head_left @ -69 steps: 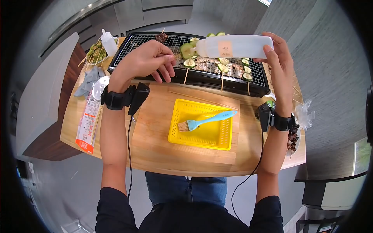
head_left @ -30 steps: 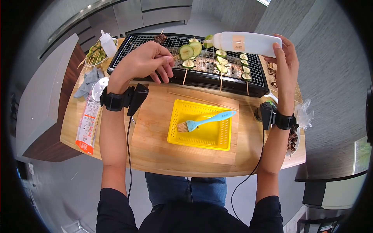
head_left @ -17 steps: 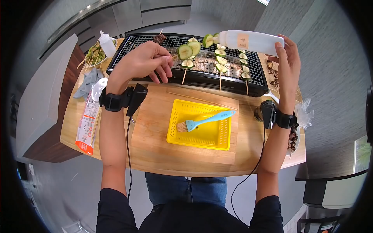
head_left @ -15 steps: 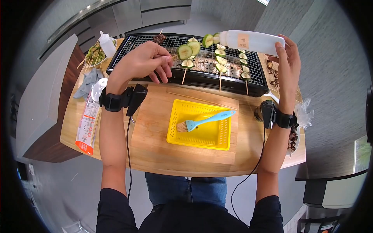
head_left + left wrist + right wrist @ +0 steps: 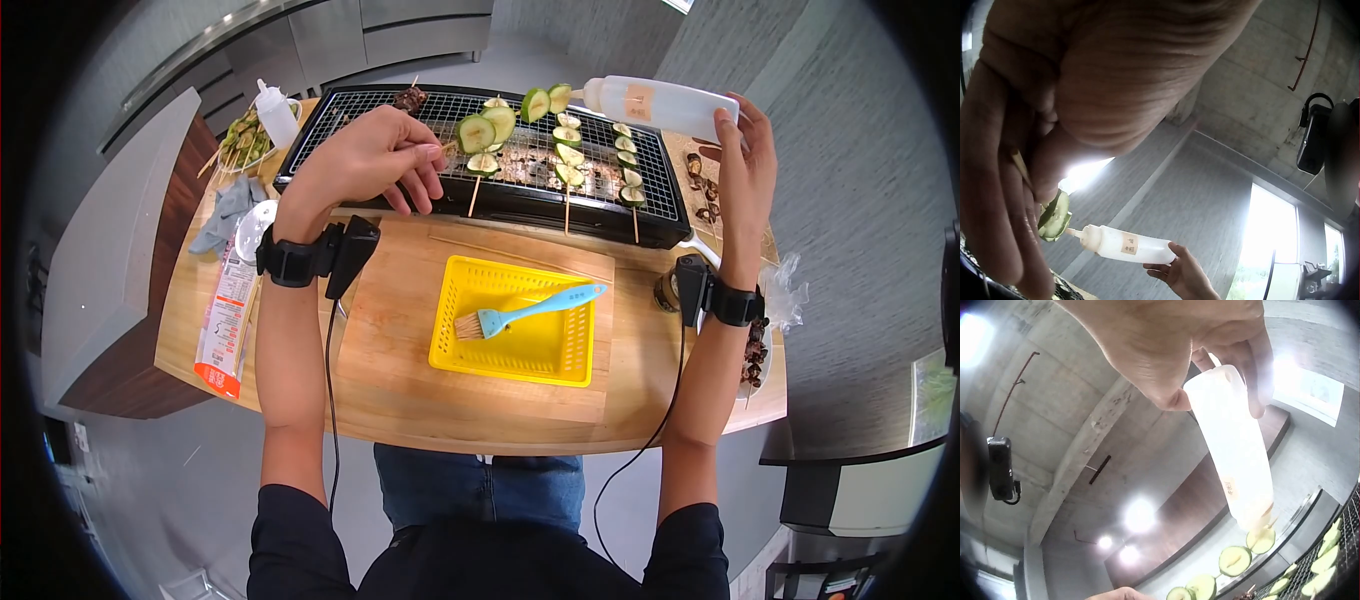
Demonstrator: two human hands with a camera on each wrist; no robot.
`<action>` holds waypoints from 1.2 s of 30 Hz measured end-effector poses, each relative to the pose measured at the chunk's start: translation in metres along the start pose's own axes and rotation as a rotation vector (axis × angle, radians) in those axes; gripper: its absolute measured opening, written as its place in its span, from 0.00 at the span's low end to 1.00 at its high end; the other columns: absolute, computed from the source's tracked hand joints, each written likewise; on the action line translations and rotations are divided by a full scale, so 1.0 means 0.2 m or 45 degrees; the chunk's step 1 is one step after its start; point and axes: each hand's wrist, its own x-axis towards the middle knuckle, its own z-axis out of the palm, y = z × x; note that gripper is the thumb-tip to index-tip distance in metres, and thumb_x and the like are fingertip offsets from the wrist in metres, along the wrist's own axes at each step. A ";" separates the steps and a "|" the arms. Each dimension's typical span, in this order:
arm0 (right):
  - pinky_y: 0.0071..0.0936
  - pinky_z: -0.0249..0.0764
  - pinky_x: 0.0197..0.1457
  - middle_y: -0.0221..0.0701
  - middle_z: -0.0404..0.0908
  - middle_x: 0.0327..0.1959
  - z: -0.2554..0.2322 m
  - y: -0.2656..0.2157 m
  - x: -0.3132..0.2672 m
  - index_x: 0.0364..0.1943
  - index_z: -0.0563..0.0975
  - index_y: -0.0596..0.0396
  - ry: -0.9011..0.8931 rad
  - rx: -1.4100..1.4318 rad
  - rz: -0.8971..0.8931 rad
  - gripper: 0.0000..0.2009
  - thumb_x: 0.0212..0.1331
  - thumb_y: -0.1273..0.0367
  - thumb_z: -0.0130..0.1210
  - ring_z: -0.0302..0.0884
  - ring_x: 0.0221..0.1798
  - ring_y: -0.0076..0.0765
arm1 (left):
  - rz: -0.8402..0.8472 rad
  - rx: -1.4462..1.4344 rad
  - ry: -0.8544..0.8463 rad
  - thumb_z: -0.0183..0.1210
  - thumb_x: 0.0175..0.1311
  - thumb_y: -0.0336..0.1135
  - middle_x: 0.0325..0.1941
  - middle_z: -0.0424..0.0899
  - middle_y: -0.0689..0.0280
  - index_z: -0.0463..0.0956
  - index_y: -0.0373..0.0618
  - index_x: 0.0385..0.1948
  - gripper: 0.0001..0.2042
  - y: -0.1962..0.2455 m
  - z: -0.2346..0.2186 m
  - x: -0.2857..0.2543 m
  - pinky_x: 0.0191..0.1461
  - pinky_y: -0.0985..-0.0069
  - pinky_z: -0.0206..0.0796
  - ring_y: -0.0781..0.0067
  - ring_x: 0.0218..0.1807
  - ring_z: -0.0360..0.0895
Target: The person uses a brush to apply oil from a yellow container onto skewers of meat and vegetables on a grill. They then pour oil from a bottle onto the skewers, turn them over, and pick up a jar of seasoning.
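In the head view my left hand (image 5: 378, 158) pinches the end of a wooden skewer (image 5: 1020, 167) between thumb and fingers. Threaded on it, green-rimmed slices (image 5: 476, 134) are held above the grill (image 5: 400, 200). My right hand (image 5: 746, 165) grips the base of a translucent squeeze bottle (image 5: 680, 107), tilted nearly level, its nozzle pointing left at the slice (image 5: 559, 97) at the skewer's far end. From the right wrist view, the bottle (image 5: 1235, 437) hangs nozzle-down over that end slice (image 5: 1261, 540). Whether liquid is flowing cannot be told.
Several slice skewers (image 5: 568, 177) and a dark meat piece (image 5: 411, 98) lie on the grill. In front, a yellow basket (image 5: 513, 369) holds a blue brush (image 5: 545, 305) on a wooden board (image 5: 385, 340). Another bottle (image 5: 277, 115) stands back left; a grey cloth (image 5: 228, 208) lies left.
My right hand has moved the bottle rightward, its nozzle passing from the slices near my left hand to the far-end slice. My left hand has stayed nearly still, holding the skewer.
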 end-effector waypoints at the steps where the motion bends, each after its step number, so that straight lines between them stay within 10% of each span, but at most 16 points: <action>1: 0.29 0.80 0.43 0.47 0.77 0.53 0.00 0.00 0.00 0.57 0.70 0.63 0.010 -0.010 -0.010 0.25 0.64 0.58 0.55 0.81 0.47 0.39 | 0.002 0.002 -0.001 0.48 0.71 0.34 0.29 0.84 0.54 0.76 0.27 0.39 0.14 0.00 0.00 0.00 0.28 0.77 0.77 0.69 0.27 0.84; 36: 0.29 0.78 0.44 0.46 0.77 0.52 0.00 -0.02 -0.01 0.57 0.70 0.64 0.023 -0.037 -0.010 0.24 0.65 0.59 0.55 0.80 0.45 0.35 | -0.030 -0.019 0.025 0.50 0.72 0.33 0.29 0.84 0.56 0.76 0.30 0.37 0.12 0.00 0.00 0.00 0.25 0.80 0.75 0.72 0.27 0.84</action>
